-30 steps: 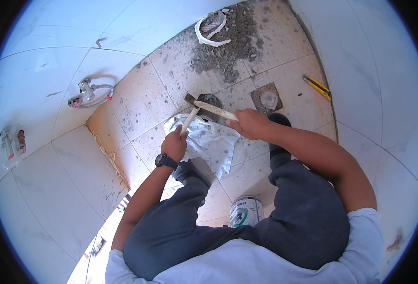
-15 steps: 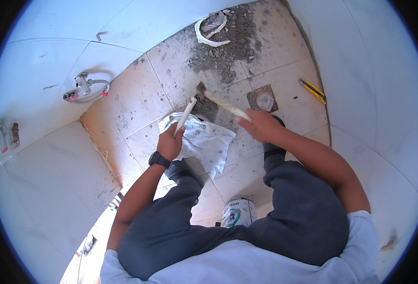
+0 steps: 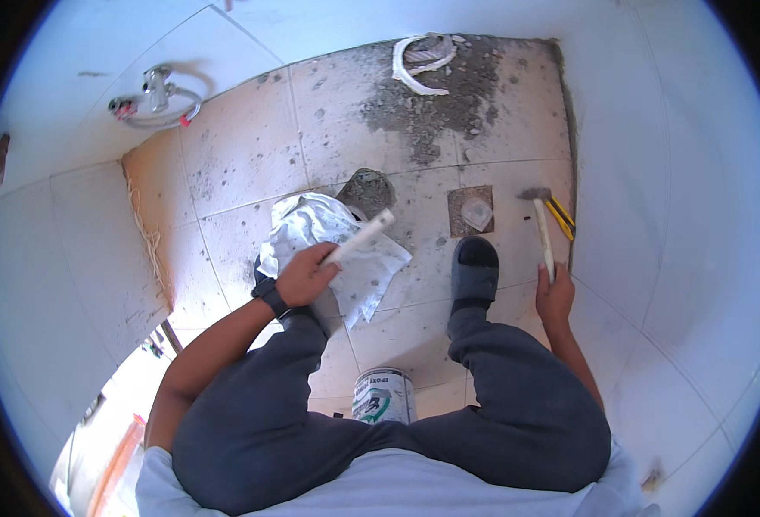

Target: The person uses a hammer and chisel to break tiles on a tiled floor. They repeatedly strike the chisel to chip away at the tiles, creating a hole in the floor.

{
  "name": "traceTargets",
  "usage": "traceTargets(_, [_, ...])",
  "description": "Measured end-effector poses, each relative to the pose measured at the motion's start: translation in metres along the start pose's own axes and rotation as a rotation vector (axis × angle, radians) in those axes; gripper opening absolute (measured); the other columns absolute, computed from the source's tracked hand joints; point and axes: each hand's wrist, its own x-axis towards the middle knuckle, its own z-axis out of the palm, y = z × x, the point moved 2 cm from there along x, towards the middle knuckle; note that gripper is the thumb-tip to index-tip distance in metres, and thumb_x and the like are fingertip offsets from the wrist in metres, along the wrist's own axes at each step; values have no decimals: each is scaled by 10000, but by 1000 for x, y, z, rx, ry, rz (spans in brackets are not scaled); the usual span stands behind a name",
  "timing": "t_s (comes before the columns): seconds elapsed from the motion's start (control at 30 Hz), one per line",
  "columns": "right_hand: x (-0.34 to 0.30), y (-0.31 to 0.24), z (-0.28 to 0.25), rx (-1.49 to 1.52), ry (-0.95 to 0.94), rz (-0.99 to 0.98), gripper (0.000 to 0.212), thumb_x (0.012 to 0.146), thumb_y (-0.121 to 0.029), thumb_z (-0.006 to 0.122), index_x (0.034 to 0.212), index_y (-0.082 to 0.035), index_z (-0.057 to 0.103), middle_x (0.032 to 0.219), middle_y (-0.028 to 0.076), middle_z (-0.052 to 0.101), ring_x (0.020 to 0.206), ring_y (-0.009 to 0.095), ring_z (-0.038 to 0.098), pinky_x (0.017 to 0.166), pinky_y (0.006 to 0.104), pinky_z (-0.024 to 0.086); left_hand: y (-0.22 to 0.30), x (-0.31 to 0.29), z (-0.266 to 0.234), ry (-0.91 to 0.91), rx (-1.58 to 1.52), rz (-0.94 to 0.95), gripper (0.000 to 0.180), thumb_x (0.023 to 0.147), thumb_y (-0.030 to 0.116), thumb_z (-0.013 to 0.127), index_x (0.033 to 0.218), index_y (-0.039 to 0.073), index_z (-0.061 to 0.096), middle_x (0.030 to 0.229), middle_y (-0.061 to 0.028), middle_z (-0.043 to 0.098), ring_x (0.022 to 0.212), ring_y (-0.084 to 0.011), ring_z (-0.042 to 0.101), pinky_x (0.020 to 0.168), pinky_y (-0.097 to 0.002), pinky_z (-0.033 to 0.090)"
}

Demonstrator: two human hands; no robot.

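My left hand (image 3: 308,274) is closed around a short white pipe-like rod (image 3: 367,233), held tilted over a crumpled, spotted white cloth (image 3: 319,220). Just beyond the cloth, a rough hole (image 3: 369,189) is broken into the tiled floor; part of its near edge is covered. Out to the right, my right hand (image 3: 555,295) grips the pale handle of a hammer (image 3: 544,231). The hammer's dark head lies at the far end, right beside a yellow utility knife (image 3: 562,219). Whether the head rests on the floor, I cannot tell.
Grey rubble (image 3: 431,112) surrounds a broken white ring (image 3: 406,77) at the far wall. A square cut-out with a round cover (image 3: 476,214) lies before my right shoe (image 3: 474,271). Between my legs stands a white can (image 3: 384,396). A valve (image 3: 158,90) juts from the left wall.
My right hand has carried the hammer away from the hole, right toward the utility knife. My left hand has drawn the white rod back from the hole and tilted it rightward. The view has shifted.
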Motion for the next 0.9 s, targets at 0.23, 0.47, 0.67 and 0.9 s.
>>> traceTargets(0.23, [-30, 53, 31, -80, -57, 29, 344, 1003, -286, 647, 1116, 39, 638, 961, 291, 674, 912, 484, 657, 805, 515, 515, -9, -1, 17, -189, -56, -87, 398, 929, 239, 744, 1252, 20, 667, 1068, -96, 673, 1015, -201, 643, 906, -351, 511])
traceTargets(0.47, [31, -60, -27, 61, -299, 13, 369, 917, -303, 733, 1057, 33, 669, 974, 197, 696, 932, 323, 690, 867, 412, 526, 1, 4, 14, -344, 7, -86, 500, 873, 355, 829, 1221, 32, 672, 914, -64, 721, 878, -190, 690, 790, -353, 533])
traceTargets(0.67, [47, -240, -259, 913, -590, -1392, 156, 924, -59, 675, 1079, -46, 686, 909, 77, 682, 834, 187, 669, 754, 331, 556, 6, 8, 33, -469, 463, 19, 448, 800, 309, 832, 1150, 70, 686, 984, -140, 741, 943, -351, 715, 804, -470, 549])
traceTargets(0.9, [2, -295, -255, 1685, -759, -1390, 136, 914, -199, 718, 1048, -186, 737, 933, 15, 694, 768, 157, 694, 612, 352, 536, 0, 25, 78, -594, 634, 88, 399, 821, 291, 809, 1127, 66, 685, 1009, -164, 726, 1010, -392, 690, 878, -503, 527])
